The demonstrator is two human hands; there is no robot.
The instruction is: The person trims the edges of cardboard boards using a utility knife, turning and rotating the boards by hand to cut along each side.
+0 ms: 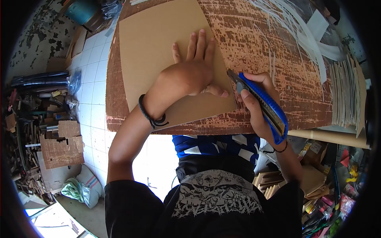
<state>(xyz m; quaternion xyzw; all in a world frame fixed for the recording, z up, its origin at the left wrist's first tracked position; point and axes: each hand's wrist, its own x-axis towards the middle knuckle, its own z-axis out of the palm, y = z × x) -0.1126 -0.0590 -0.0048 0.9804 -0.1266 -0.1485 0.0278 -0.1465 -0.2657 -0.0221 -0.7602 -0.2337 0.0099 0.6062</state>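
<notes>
A large brown cardboard sheet (154,43) lies flat on the worn wooden table (254,43). My left hand (194,67) presses on the sheet near its right edge, fingers spread and palm down. In my right hand (260,103) is a blue utility knife (274,113), gripped with the thumb by its slider. The knife's tip points up and left, close to the right edge of the cardboard. Whether the blade touches the sheet or the table I cannot tell.
Thin pale strips (293,27) lie in a tangle at the table's far right. Beside the table's right edge stands a stack of sheets (347,95), with a cardboard roll (329,139) below it. Scrap wood (61,144) and a white sack (89,186) are on the left floor.
</notes>
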